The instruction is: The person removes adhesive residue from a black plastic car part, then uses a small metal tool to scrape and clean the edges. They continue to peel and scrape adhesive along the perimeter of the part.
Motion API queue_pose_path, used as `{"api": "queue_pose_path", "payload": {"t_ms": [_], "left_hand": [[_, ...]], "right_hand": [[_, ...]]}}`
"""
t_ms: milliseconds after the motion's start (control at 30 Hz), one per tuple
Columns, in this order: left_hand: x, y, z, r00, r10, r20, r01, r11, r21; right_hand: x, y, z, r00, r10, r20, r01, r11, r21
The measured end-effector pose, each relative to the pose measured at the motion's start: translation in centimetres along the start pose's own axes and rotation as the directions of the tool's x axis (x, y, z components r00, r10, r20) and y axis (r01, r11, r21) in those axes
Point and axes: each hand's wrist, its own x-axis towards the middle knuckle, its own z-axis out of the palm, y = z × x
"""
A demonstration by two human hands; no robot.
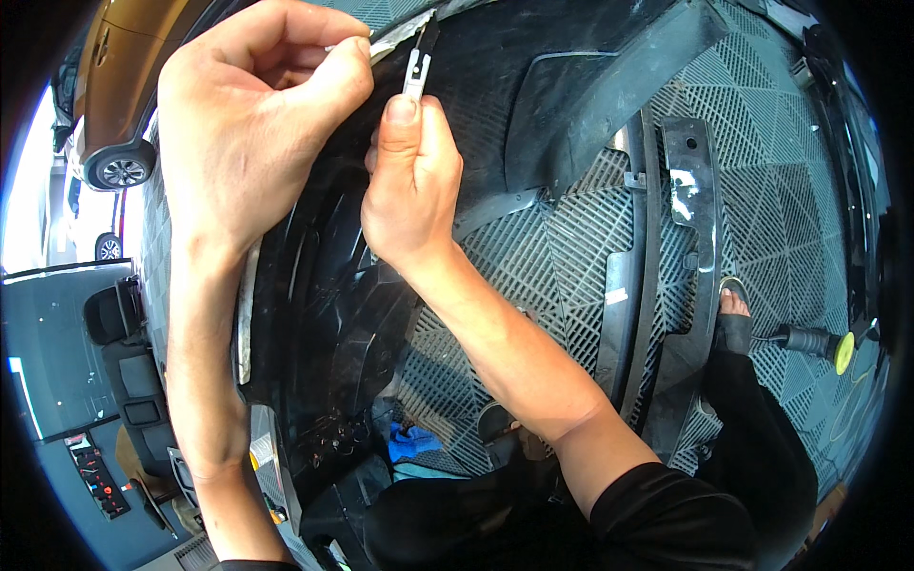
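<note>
My left hand (262,124) is closed at the top, its thumb and fingers pinching a thin whitish strip (398,40) along the edge of a large black car bumper (476,90). Just to its right, my right hand (411,181) grips a snap-off utility knife (416,72), thumb along the grey handle. The dark blade points up and away, with its tip at the far end of the strip. Whether the blade touches the strip, I cannot tell. The bumper's curved body runs beneath both hands and down the left side.
Black bumper bars (690,181) lie on the grey grated floor (776,209) to the right. Near my foot (733,303) lies a dark cylindrical thing with a yellow end (844,353). A blue cloth (412,443) is below the bumper. An orange car (119,86) and black seats (133,371) stand left.
</note>
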Motion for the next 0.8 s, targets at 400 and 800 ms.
{"api": "queue_pose_path", "payload": {"t_ms": [400, 800], "left_hand": [[0.0, 0.0, 0.0, 0.999, -0.046, 0.011, 0.047, 0.998, -0.037], [0.3, -0.3, -0.3, 0.998, -0.053, 0.030, 0.054, 0.998, -0.045]], "right_hand": [[-0.4, 0.1, 0.5, 0.999, -0.048, -0.013, 0.048, 0.998, -0.035], [-0.9, -0.5, 0.8, 0.999, 0.046, -0.001, -0.046, 0.996, -0.072]]}}
